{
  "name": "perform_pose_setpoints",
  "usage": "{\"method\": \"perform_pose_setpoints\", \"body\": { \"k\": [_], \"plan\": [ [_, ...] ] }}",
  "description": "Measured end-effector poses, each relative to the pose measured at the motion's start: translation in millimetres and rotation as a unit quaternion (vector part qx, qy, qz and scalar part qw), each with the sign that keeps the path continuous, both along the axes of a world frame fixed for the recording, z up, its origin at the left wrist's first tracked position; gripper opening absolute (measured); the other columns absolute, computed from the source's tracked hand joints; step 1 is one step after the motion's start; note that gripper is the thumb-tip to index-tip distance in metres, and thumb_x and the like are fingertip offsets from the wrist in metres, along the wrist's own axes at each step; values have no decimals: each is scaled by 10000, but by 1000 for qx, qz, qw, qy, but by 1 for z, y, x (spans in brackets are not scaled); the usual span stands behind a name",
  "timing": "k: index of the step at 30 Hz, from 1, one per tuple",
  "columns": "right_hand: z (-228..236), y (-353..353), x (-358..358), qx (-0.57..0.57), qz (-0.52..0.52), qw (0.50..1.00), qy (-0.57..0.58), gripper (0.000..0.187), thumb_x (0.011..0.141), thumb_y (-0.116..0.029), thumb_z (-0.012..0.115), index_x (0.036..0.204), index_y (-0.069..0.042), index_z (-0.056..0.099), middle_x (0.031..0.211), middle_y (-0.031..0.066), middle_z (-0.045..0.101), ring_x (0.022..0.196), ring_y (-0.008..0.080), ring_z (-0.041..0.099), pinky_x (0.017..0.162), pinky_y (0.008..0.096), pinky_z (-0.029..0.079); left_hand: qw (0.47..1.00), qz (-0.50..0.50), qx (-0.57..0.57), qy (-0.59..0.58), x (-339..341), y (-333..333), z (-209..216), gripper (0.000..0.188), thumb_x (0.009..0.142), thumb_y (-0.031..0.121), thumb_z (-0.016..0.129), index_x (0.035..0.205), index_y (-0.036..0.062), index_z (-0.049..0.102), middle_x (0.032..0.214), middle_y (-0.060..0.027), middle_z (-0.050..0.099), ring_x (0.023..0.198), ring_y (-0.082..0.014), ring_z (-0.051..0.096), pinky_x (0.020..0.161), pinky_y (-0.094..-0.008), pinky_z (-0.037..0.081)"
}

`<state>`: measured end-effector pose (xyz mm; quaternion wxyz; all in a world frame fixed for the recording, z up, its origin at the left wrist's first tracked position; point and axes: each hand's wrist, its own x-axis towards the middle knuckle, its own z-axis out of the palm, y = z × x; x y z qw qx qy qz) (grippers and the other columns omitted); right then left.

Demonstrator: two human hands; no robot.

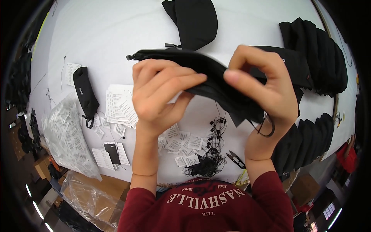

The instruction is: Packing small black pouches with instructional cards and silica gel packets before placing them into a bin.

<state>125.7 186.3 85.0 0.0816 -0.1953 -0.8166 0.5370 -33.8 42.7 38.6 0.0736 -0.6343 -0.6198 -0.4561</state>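
Above the white table, both hands hold a black fabric pouch [237,102] with a zipper along its edge and a thin loop strap hanging at its right end. My left hand [160,89] is closed on the pouch's left part, its fingers pressed to the fabric. My right hand [270,79] grips the right end, thumb against the edge and fingers curled; this hand is slightly blurred. Farther off, behind the held pouch, lies another black pouch [199,23]. A flat black pouch [299,63] shows partly behind my right hand.
At the right lie rows of black pouches [319,54]. A small pouch [84,92], a clear bag of labels [67,133] and printed cards [118,102] are at the left. Nearer me are loose labels [187,145], tangled black tag strings [205,166] and thread snips [235,159].
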Motion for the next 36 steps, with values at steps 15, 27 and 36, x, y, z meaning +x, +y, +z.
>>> {"method": "perform_pose_setpoints", "body": {
  "k": [15,27,36],
  "plan": [
    [-39,41,16,-149,24,979,138,369,849,-167,628,1175,-75,479,667,-44,400,623,50,340,599,194,294,949,230,30,-214,-41,-14,-3,123,755,21,734,821,-4,633,725,-12,622,654,-60,535,629,-175,412],
    [-34,56,61,-65,-178,979,-77,129,793,-76,678,800,5,578,698,49,635,640,93,582,615,207,440,885,139,-421,-141,-45,-23,-17,272,768,192,703,913,-28,634,759,-121,664,632,-188,592,620,-273,442],
    [-34,52,42,-101,-233,963,89,121,789,-84,701,852,-34,610,696,52,622,561,61,514,527,196,391,878,199,-361,-243,-51,-14,-10,245,760,182,722,856,-21,625,716,-93,646,628,-135,571,603,-247,429]
  ]
}}
